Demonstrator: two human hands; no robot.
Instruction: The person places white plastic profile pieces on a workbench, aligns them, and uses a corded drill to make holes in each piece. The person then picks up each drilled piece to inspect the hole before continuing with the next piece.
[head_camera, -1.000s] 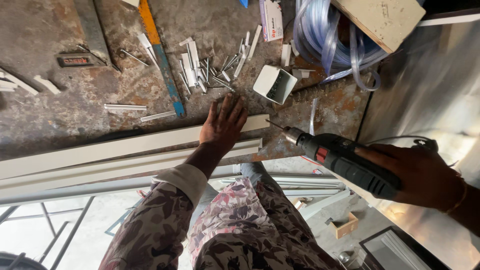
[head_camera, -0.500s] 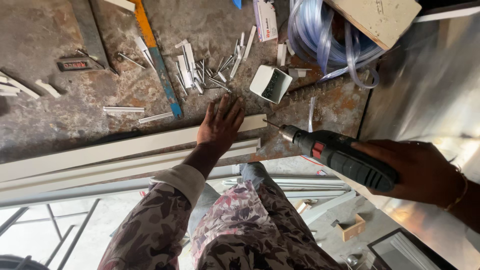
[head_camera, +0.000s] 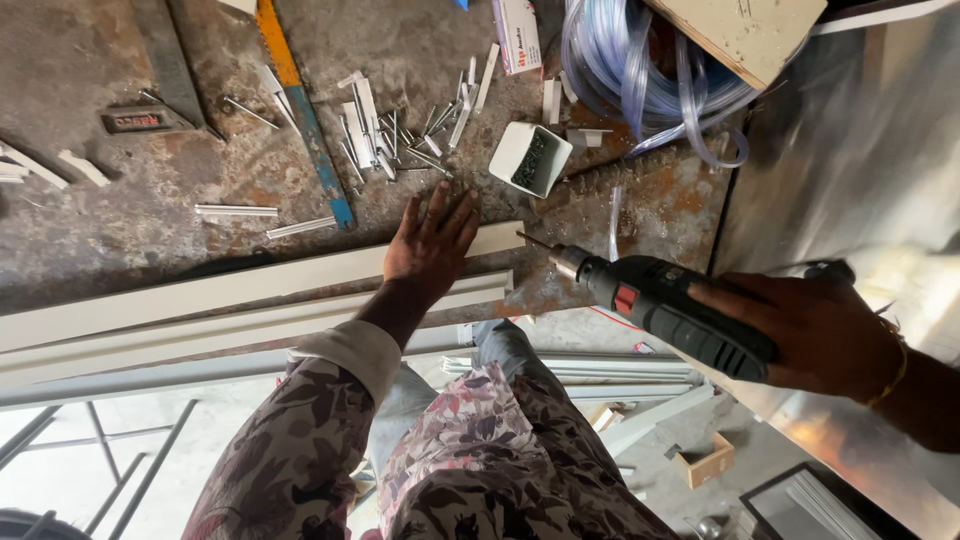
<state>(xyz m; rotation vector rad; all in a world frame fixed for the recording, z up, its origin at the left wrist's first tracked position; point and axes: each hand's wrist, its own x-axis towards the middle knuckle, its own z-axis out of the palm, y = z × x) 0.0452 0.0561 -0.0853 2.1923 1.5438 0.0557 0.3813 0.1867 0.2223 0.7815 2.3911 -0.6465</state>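
My left hand (head_camera: 432, 243) lies flat, fingers spread, on the end of a long cream-coloured profile (head_camera: 250, 285) that rests along the front edge of a rusty worktable (head_camera: 120, 220). A second similar profile (head_camera: 200, 330) lies beside it, nearer to me. My right hand (head_camera: 815, 335) grips a dark green power drill (head_camera: 665, 305) with a red switch. Its bit (head_camera: 533, 241) points left, just off the end of the profile and close to my left fingertips.
A small white box of dark screws (head_camera: 530, 160) stands beyond my left hand. Several short metal offcuts (head_camera: 385, 135) and a blue and orange level (head_camera: 300, 110) lie on the table. Coiled clear hose (head_camera: 640, 70) sits at the back right, shiny sheet metal (head_camera: 850, 160) at the right.
The drill and my right hand have shifted slightly left, bringing the bit closer to the profile's end. My left hand stays flat on the profile.
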